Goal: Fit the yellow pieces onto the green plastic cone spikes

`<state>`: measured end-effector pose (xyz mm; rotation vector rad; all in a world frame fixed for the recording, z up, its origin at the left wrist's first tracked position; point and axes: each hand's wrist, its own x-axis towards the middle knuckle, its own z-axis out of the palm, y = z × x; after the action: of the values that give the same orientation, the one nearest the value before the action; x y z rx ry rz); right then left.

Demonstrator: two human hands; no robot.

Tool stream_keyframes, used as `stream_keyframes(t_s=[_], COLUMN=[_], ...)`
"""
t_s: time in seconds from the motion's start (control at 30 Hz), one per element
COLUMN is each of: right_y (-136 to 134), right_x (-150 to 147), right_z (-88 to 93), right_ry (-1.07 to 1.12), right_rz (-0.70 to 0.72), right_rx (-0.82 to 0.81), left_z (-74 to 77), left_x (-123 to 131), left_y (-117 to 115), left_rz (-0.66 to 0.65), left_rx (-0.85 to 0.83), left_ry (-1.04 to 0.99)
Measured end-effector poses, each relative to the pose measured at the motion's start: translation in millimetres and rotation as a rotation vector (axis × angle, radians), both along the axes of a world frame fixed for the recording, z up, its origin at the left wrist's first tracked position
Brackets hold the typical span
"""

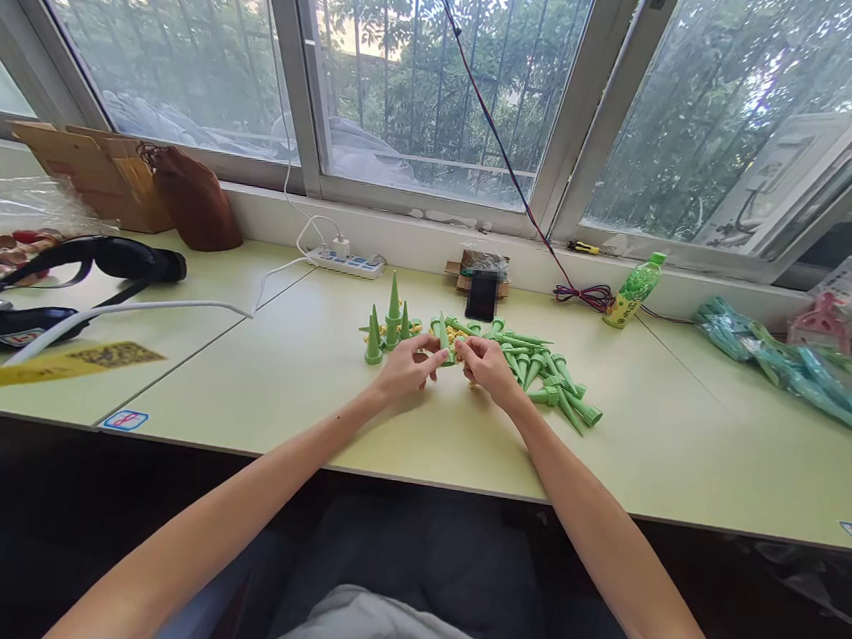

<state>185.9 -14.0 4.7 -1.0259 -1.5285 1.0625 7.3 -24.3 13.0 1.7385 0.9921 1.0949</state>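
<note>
My left hand (pixel 410 366) is closed around a green plastic spike (pixel 444 333), its pointed end upward, over the middle of the table. Close beside it, my right hand (pixel 488 366) is pinched at the spike's lower end; whatever its fingertips hold is too small to make out. Small yellow pieces (pixel 415 329) lie behind the hands, partly hidden by them. Several green spikes stand upright by my left hand, among them a tall one (pixel 394 311) and a shorter one (pixel 374 337). A loose pile of green spikes (pixel 534 368) lies to the right of my right hand.
Behind the hands are a dark phone (pixel 483 295) and a power strip (pixel 347 263). A green drink bottle (pixel 634 291) stands at the back right, near teal plastic packets (pixel 790 365). Black straps (pixel 83 277) and a white cable (pixel 163 306) occupy the left. The table's front edge (pixel 441 481) is near.
</note>
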Motion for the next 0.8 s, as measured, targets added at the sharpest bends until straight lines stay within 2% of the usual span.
stream_keyframes(t_s=[0.37,0.57,0.7,0.8], right_y=[2.5,1.3,1.4,2.6], right_x=[1.4,1.8,-0.8,-3.4], right_z=[-0.4,1.3,0.1,-1.4], right_ry=[0.008,0.02,0.044,0.08], right_rz=[0.003,0.026,0.028,-0.032], right_rx=[-0.078,-0.1,-0.062,0.005], left_z=[-13.9,-16.2,-13.8,-11.6], left_x=[0.6,0.5,2.1,4.3], left_y=[7.5,8.1,6.1,5.7], left_rz=[0.076,0.098,0.132,0.164], left_rx=[0.254,0.391,0.394,0.31], left_ry=[0.101,0.157,0.167,0.129])
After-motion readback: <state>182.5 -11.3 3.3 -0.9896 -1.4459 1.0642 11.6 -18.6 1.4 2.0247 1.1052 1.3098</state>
